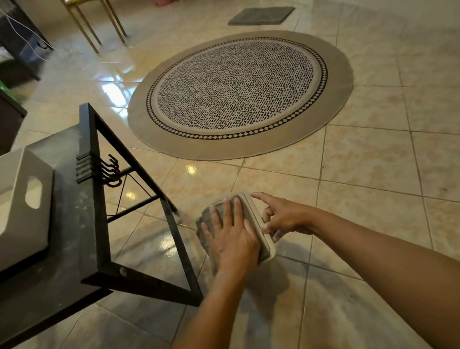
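Observation:
I hold a small grey plastic container (252, 218) with a pale lid, tipped on its side, in the air above the tiled floor, just right of the black table's corner. My left hand (233, 238) lies flat across the container's body with its fingers spread and fairly straight. My right hand (285, 216) is on the lid side. Its index finger points out over the top edge while the thumb and other fingers curl against the lid's rim. The container's underside and contents are hidden.
A black metal-framed table (69, 245) stands at the left with a white handled box (16, 208) on it and black hooks (110, 170) on its edge. A round patterned rug (239, 90) lies ahead, a grey mat (261, 15) beyond it, chair legs (96, 27) at the far left.

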Demonstrator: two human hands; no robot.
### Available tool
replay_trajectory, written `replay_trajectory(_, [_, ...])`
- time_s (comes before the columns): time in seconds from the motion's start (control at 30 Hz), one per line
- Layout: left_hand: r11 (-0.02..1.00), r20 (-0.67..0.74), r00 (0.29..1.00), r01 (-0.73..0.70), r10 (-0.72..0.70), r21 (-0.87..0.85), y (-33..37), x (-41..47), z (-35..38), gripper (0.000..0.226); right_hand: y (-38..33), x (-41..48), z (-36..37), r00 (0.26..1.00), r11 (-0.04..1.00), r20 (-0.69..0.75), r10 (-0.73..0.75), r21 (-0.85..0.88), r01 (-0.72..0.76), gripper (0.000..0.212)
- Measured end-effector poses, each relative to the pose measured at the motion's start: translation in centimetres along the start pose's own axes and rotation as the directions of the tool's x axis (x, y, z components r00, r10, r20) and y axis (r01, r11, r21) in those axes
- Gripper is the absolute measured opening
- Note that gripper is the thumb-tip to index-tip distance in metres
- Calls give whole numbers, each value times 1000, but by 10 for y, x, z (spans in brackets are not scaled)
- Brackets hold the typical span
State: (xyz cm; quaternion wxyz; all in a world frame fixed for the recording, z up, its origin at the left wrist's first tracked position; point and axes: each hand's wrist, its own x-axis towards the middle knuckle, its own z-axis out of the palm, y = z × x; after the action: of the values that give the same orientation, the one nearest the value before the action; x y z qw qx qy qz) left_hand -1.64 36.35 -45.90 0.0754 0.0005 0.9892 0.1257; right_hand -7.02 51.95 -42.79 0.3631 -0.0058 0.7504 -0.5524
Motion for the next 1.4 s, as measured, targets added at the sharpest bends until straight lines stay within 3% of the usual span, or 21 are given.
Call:
replay_trajectory(0.1, [997,18,998,-54,53,52,10,-20,11,64,3,1,-2,1000,1000,8,-1,-11,1,96])
replay_trajectory(0.23, [999,63,998,0,-2,42,17,20,-1,63,1,0,0,1000,999,-8,-20,-48,19,98])
replay_trajectory(0.33, [991,10,999,-41,42,-128,17,31,-19,61,-4,1,-3,999,997,-39,-28,-69,26,99])
replay_trajectory(0.4, [961,-118,989,55,-89,-269,4,27,-25,68,-4,3,-9,998,998,-59,-28,-62,24,100])
replay_trajectory(0.43, [907,-86,969,183,-231,-379,-3,26,-28,76,-3,4,-13,997,998,-66,-25,-60,21,101])
replay_trajectory(0.47, [787,48,931,332,-361,-520,-11,25,-29,83,-3,4,-16,997,998,-71,-23,-58,19,100])
replay_trajectory(0.5, [598,233,879,457,-416,-658,-17,24,-29,85,-3,4,-18,997,998,-70,-23,-58,19,100])
replay_trajectory(0.53, [392,403,826,548,-395,-739,-22,22,-28,76,-3,4,-20,997,998,-68,-24,-59,20,99])
replay_trajectory(0.57, [261,498,793,594,-351,-761,-24,18,-29,62,-4,4,-21,997,998,-71,-23,-60,19,99])
replay_trajectory(0.6, [241,513,789,599,-336,-763,-25,16,-29,52,-5,3,-23,997,998,-80,-21,-65,16,98])
replay_trajectory(0.77, [543,205,880,432,-428,-720,-19,25,-33,26,-3,2,-27,993,996,-116,-5,-93,-6,97])
replay_trajectory(0.87, [647,89,895,382,-438,-660,-14,21,-39,20,-3,-2,-29,989,998,-150,10,-52,-18,92])
replay_trajectory(0.93, [654,42,909,330,-416,-681,-13,15,-43,15,-4,-7,-29,981,998,-191,27,-58,-39,89])
replay_trajectory(1.0, [601,70,925,298,-373,-742,-11,6,-54,14,-10,-15,-25,966,979,-256,29,-188,-79,86])
replay_trajectory(1.07, [545,82,948,246,-308,-802,-5,-7,-74,15,-18,-21,-23,926,905,-375,-44,-408,-122,76])
replay_trajectory(1.13, [512,65,971,178,-231,-841,2,-22,-100,23,-37,-30,-19,869,895,-477,-130,-434,-103,65])
replay_trajectory(1.2, [490,27,987,104,-161,-866,10,-36,-137,28,-69,-46,-10,881,942,-453,-135,-336,-28,63])
replay_trajectory(1.27, [457,-25,993,31,-117,-889,16,-48,-177,30,-106,-69,6,948,996,-308,-79,-51,66,70])
replay_trajectory(1.33, [416,-98,993,-61,-67,-907,16,-64,-218,30,-144,-99,29,986,944,-114,-125,292,153,72])
replay_trajectory(1.4, [389,-181,982,-149,-49,-909,6,-85,-259,28,-178,-128,47,959,834,-20,-283,489,256,73])
